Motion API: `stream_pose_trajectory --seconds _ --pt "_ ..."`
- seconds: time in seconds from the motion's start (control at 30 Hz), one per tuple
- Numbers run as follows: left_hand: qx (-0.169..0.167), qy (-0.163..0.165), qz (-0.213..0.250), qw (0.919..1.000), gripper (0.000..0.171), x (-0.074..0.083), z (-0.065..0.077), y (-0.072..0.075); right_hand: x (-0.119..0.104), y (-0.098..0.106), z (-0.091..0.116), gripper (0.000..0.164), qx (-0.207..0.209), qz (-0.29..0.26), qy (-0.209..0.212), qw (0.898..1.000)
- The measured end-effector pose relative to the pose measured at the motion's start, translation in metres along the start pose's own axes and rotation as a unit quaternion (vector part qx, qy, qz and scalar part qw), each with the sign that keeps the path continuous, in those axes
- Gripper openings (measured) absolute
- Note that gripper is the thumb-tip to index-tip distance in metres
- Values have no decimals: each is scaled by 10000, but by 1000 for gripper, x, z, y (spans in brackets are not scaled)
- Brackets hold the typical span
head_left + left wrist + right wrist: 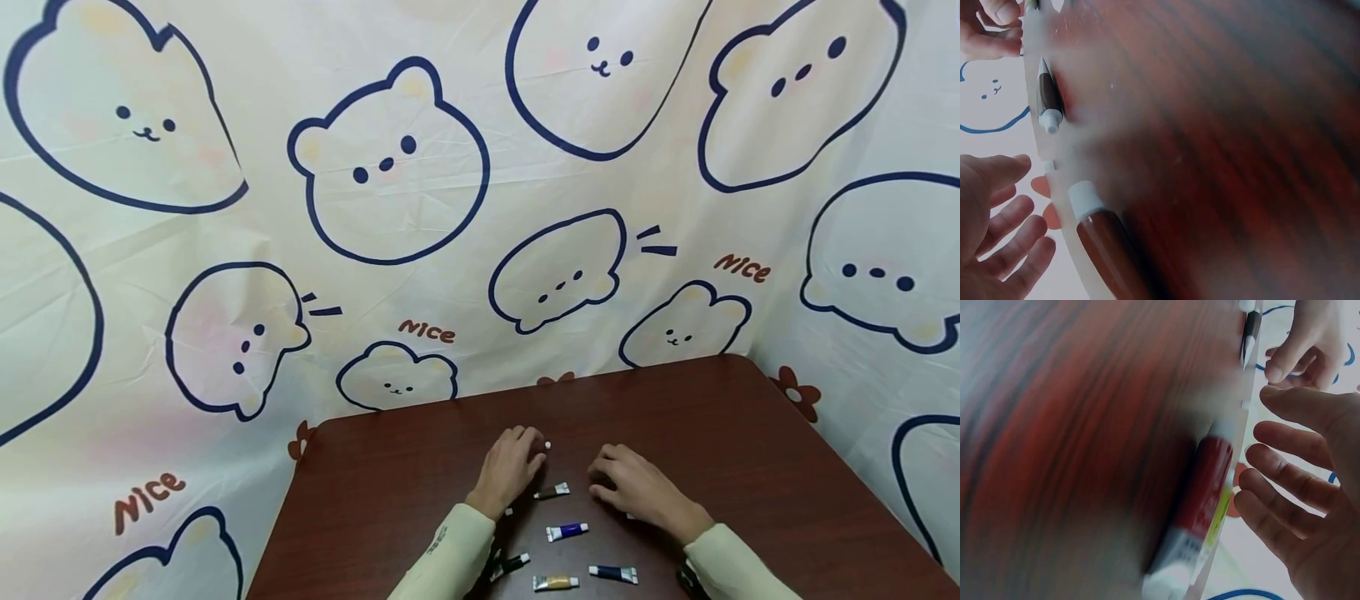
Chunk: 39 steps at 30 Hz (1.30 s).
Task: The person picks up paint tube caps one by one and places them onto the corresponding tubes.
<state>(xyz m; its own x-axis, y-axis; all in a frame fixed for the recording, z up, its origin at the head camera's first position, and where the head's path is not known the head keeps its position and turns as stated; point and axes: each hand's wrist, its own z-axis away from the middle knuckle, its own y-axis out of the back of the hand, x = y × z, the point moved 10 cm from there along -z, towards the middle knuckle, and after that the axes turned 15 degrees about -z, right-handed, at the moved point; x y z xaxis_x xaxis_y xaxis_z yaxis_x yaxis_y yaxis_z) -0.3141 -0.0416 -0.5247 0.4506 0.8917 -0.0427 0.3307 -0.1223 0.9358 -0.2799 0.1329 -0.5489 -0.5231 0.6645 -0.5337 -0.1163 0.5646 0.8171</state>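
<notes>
Over the dark red-brown table (pixel 420 467), my left hand (pixel 510 467) has its fingers loosely bent, and nothing shows between them in the left wrist view. A small white cap (pixel 547 446) is by its fingertips. Close under this hand lies a brown paint tube (pixel 1107 250) with a white cap. My right hand (pixel 641 490) is at the right, palm down with relaxed, spread fingers. Beneath it, a red paint tube (pixel 1207 481) and a yellow-labelled tube (pixel 1219 515) lie side by side. Between the hands sits a dark paint tube (pixel 552 492).
Nearer me are a purple-blue tube (pixel 567 532), a black tube (pixel 511 566), a golden-yellow tube (pixel 556 582) and a navy tube (pixel 613 574). A cloth with bear drawings (pixel 390 208) hangs behind the table's far edge.
</notes>
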Motion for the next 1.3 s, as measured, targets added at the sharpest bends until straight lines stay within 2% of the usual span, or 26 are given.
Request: stream_pose_trajectory --seconds 0.27,0.37,0.6,0.8,1.03,1.07,1.2,1.23,1.3 --pt "-324 -16 -52 9995 27 -3 -5 -5 -17 -10 -8 18 -75 -181 171 9997" --pt "-252 -63 -37 9997 27 -2 -6 -4 -21 -13 -10 18 -68 -211 261 9994" --pt "201 -304 -48 9993 27 1 -7 -1 -30 -23 -16 18 -76 -203 513 9985" --pt "105 -330 -94 9994 27 2 -10 -3 -36 -32 -20 21 -179 -311 548 9979" --pt "181 -470 -163 9986 27 4 -12 -3 -40 -40 -26 23 -344 -364 411 9979" --pt "206 -493 -183 9984 27 2 -13 -9 -41 -41 -27 23 -353 -347 423 9979" --pt "129 -451 -89 9989 26 -2 -13 -12 -47 -44 -30 23 -364 -284 600 9971" --pt "151 -439 -99 9989 25 -5 -14 -16 -48 -44 -30 23 -362 -274 647 9969" --pt "62 -387 -66 9992 26 -4 -13 -12 -50 -45 -30 23 -333 -231 772 9962"
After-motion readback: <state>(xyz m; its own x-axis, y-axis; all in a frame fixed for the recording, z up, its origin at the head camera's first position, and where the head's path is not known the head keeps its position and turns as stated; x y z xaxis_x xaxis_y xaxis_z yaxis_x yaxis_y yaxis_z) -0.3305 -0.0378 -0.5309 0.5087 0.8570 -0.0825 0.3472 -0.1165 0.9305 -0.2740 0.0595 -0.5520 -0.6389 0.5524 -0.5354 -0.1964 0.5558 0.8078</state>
